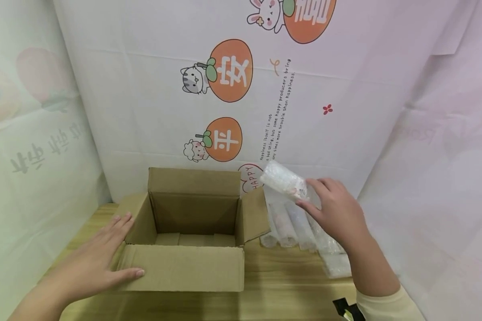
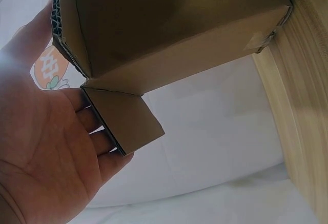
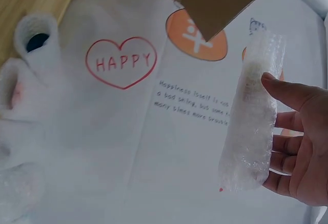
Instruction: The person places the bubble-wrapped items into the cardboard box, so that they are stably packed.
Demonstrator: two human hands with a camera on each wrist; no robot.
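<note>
An uncovered cardboard box (image 1: pixel 184 267) stands on the table with its flaps folded out, and its visible floor is bare cardboard. My left hand (image 1: pixel 94 256) rests against its left corner, fingers straight along the side flap (image 2: pixel 123 119) and thumb over the front flap. To the right of the box, my right hand (image 1: pixel 337 209) grips a bubble-wrapped roll (image 1: pixel 283 178) by one end, raised above the table. The right wrist view shows the thumb on one face of this roll (image 3: pixel 251 116) and the fingers along its edge. What the wrap encloses is hidden.
Several more bubble-wrapped rolls (image 1: pixel 283 225) lie side by side right of the box, and a flatter wrapped bundle (image 1: pixel 337 265) lies nearer. A black object (image 1: pixel 341 306) sits at the front right. Printed white cloth (image 1: pixel 144 102) hangs behind and at both sides.
</note>
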